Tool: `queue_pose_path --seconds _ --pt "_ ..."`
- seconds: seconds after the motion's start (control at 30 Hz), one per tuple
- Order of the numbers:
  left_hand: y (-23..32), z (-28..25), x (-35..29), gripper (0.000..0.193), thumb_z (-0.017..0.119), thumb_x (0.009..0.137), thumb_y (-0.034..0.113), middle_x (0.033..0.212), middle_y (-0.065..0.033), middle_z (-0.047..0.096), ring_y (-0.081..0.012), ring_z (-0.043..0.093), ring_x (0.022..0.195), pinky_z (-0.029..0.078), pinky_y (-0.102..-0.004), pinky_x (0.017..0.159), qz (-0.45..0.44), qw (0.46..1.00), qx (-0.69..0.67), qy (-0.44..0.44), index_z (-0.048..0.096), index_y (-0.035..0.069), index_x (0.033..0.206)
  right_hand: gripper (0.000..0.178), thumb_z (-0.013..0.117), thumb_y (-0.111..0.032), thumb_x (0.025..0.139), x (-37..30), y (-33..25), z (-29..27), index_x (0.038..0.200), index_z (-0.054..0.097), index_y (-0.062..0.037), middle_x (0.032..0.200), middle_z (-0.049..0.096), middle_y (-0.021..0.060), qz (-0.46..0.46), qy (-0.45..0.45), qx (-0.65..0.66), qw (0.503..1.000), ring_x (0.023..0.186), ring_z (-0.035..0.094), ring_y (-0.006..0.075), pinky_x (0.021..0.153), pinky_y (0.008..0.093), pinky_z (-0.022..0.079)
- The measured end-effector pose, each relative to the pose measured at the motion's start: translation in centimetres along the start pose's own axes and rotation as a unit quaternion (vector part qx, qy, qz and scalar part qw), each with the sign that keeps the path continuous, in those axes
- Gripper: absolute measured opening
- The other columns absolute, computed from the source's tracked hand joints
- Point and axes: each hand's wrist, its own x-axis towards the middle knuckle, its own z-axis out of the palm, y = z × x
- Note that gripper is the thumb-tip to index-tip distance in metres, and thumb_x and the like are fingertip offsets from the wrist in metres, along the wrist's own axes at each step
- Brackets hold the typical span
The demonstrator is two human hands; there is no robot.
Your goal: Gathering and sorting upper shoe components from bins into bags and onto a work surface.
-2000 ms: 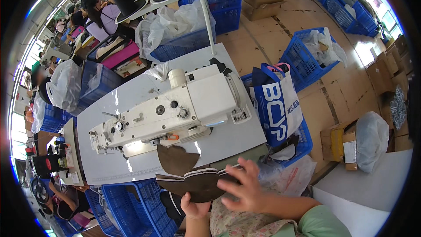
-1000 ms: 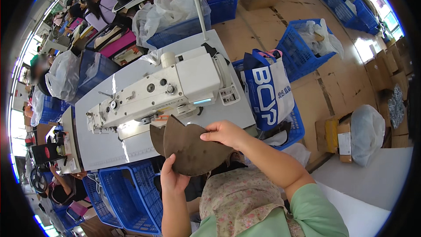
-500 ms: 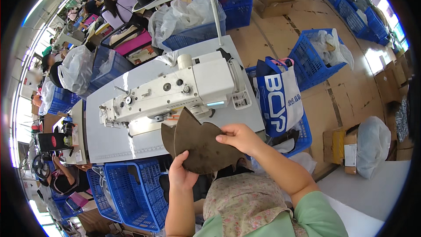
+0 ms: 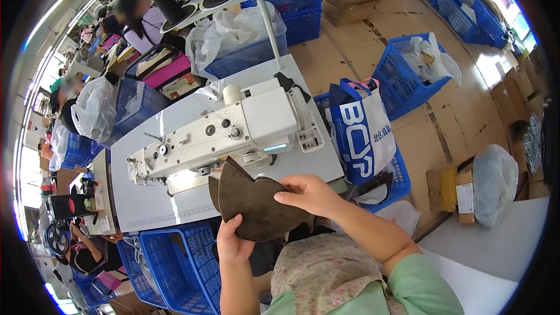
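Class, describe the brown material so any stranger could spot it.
Find the big white sewing machine. Just below it in the picture, both hands hold the brown material. Its notched upper edge and dark brown colour set it apart from the blue crates.

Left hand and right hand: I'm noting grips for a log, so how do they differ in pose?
The left hand grips the brown pieces at the lower-left edge, the right hand at the upper-right edge. In the picture, the left hand points upward; the right hand points leftward. Both are bare, with the thumb on the pieces' near face.
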Motion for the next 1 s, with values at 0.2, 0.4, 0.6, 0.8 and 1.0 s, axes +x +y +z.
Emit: queue_pose_path --seconds 0.2,0.4,0.6,0.8,1.0 --pt "0.4 -0.1 0.1 0.044 0.053 0.083 0.009 0.125 -0.0153 0.053 -0.0307 0.051 0.116 0.038 -0.0446 0.101 -0.008 0.999 0.032 0.013 0.047 -0.001 0.125 0.031 0.064 -0.027 0.086 1.5 -1.6 -0.4 0.099 0.065 0.0012 0.077 0.063 0.0016 0.027 0.019 -0.075 0.997 0.067 0.054 0.0066 0.06 0.0222 0.045" --pt "1.4 0.3 0.5 0.044 0.051 0.083 0.008 0.127 -0.0158 0.052 -0.0311 0.05 0.117 0.038 -0.0452 0.1 -0.033 0.999 -0.005 0.025 0.046 -0.001 0.126 0.032 0.065 -0.03 0.085 2.9 -1.7 -1.0 0.096 0.067 -0.0009 0.073 0.061 0.0006 0.035 -0.019 -0.089 0.995 0.061 0.053 0.0068 0.054 0.0225 0.044" --pt "2.0 0.5 0.4 0.044 0.052 0.083 0.008 0.127 -0.0156 0.052 -0.0311 0.049 0.117 0.037 -0.0457 0.101 -0.034 0.999 -0.007 0.033 0.045 -0.001 0.126 0.031 0.063 -0.03 0.086 3.2 -2.6 -0.4 0.097 0.067 -0.0012 0.074 0.063 0.0024 0.017 -0.025 -0.11 0.993 0.061 0.055 0.008 0.054 0.0236 0.046" --pt "1.9 0.2 0.4 0.044 0.053 0.086 0.012 0.126 -0.0157 0.052 -0.0307 0.05 0.116 0.039 -0.0455 0.1 -0.001 0.998 0.045 0.033 0.044 -0.001 0.126 0.033 0.061 -0.032 0.088 3.8 -2.7 -0.3 0.1 0.066 -0.0016 0.076 0.064 0.0025 0.024 -0.037 -0.158 0.986 0.064 0.056 0.0083 0.057 0.0241 0.047" --pt "2.4 0.8 0.3 0.048 0.053 0.084 0.006 0.128 -0.0151 0.05 -0.0295 0.051 0.116 0.041 -0.0437 0.098 0.011 0.997 0.058 0.053 0.04 -0.001 0.13 0.038 0.063 -0.031 0.087 3.7 -3.6 -0.3 0.111 0.06 -0.0026 0.071 0.06 0.0015 0.032 -0.079 -0.158 0.984 0.06 0.053 0.0071 0.054 0.0236 0.044"
